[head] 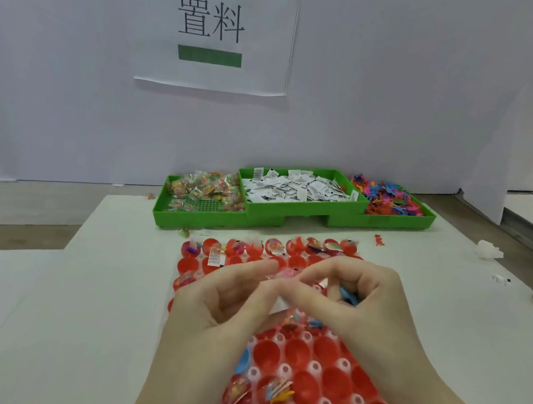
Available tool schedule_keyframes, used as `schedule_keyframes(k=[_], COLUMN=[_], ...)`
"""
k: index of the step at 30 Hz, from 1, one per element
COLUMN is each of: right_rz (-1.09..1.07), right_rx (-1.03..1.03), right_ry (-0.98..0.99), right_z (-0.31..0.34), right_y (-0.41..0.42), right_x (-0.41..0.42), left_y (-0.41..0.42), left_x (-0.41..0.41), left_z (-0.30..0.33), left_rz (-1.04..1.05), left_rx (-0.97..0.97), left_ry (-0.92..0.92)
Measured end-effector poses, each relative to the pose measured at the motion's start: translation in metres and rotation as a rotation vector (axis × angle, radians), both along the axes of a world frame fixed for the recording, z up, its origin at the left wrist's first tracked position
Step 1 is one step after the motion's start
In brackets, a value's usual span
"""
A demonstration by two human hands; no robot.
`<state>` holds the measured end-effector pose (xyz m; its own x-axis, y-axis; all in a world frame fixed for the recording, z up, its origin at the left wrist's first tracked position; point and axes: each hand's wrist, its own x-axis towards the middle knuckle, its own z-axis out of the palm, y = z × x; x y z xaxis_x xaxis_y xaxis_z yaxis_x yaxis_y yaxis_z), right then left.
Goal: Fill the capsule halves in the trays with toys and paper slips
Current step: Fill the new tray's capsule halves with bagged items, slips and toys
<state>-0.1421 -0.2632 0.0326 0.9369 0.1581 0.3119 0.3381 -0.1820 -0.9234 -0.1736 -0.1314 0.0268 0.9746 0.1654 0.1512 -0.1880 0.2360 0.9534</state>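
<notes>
Head view: white table (pixel 52 311), white wall (pixel 398 100).

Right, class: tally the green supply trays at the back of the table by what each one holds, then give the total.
Tray of packeted toys: 1
Tray of paper slips: 1
Tray of loose coloured toys: 1
Total: 3 trays

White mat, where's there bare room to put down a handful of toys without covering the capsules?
The white mat is bare left of the red capsule tray, and right of it up to the crumpled paper. It's crowded between the capsule tray and the green bins, with stray toys, and under both hands.
</notes>
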Motion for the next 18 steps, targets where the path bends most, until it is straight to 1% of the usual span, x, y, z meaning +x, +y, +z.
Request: schedule_keyframes(k=[2, 3, 6, 8, 10, 13, 16, 18], right_rz=[-0.004, 0.019, 0.140, 0.168, 0.181, 0.157, 0.122, 0.100], right_rx=[0.045, 0.105, 0.371, 0.500, 0.502, 0.447, 0.494, 0.482], right_ry=[0.075, 0.157, 0.417, 0.475, 0.425, 0.259, 0.206, 0.194], right_z=[-0.002, -0.003, -0.007, -0.011, -0.014, -0.014, -0.011, -0.012], right_y=[-0.004, -0.006, -0.013, -0.017, -0.021, -0.022, -0.021, -0.022], right_x=[-0.009, -0.014, -0.023, -0.028, -0.035, -0.044, -0.053, -0.056], left_y=[-0.003, -0.004, -0.008, -0.012, -0.017, -0.022, -0.026, -0.029], left_x=[-0.008, -0.013, -0.023, -0.030, -0.035, -0.039, -0.043, -0.046], left_z=[-0.005, -0.006, -0.011, -0.016, -0.021, -0.026, -0.027, -0.027], left_rz=[0.032, 0.056, 0.075, 0.073, 0.088, 0.125, 0.168, 0.193], left_rx=[0.043, 0.052, 0.034, 0.059, 0.125, 0.213, 0.253, 0.264], left_ry=[-0.002, 0.006, 0.018, 0.025, 0.021, 0.008, 0.006, -0.002])
